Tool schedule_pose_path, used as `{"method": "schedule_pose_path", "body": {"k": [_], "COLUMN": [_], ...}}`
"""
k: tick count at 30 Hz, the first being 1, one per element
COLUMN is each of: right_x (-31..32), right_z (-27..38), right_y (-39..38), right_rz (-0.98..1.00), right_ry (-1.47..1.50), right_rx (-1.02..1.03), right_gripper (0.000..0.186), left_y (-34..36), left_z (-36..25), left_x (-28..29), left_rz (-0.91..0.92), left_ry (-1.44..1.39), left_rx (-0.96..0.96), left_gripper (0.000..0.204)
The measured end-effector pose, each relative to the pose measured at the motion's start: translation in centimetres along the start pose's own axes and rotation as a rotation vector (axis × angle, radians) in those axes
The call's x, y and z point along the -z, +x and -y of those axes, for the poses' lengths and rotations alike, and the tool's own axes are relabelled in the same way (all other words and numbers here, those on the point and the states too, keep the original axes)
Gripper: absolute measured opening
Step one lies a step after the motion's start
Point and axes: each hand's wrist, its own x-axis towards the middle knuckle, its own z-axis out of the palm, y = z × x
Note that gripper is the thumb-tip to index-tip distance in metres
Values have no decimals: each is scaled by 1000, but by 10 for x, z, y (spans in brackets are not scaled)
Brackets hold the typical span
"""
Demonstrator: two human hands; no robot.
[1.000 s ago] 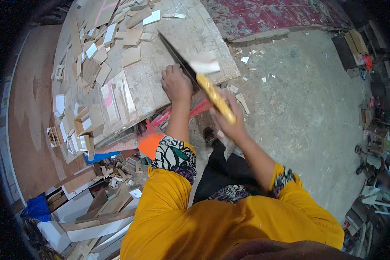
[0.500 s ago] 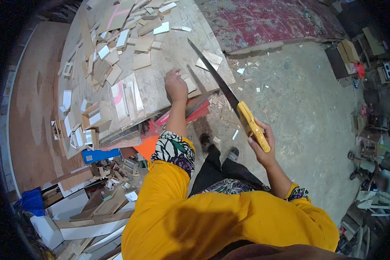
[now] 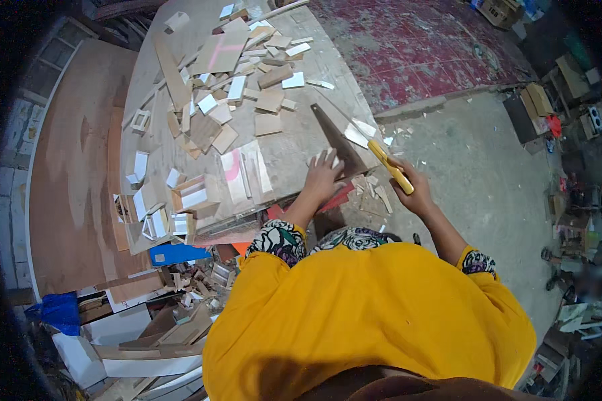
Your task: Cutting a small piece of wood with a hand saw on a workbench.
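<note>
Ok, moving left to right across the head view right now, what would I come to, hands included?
Large brown board, open wooden box, nearer pink-marked board, left hand, yellow saw handle, right hand, then the cardboard box at the upper right.

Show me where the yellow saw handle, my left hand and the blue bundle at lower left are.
Yellow saw handle (image 3: 390,167): head view, middle of the grip.
Left hand (image 3: 323,178): head view, back of the hand.
Blue bundle (image 3: 61,314): head view, its middle.
</note>
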Motion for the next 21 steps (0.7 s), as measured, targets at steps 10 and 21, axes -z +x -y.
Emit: {"method": "schedule_pose_path", "body": {"k": [10, 21], "right_x": [-55, -127], "right_z": [-39, -52], "right_y": [134, 288], "right_rz": [149, 630], "right_ry": [-343, -489], "right_rx": [404, 764], "right_gripper": [55, 58], "left_y": [5, 6], "left_z": [23, 23], "left_x": [16, 20], "left_rz": [176, 89], "left_ry": [14, -27], "left_rx": [-127, 232], "left_gripper": [41, 81]}}
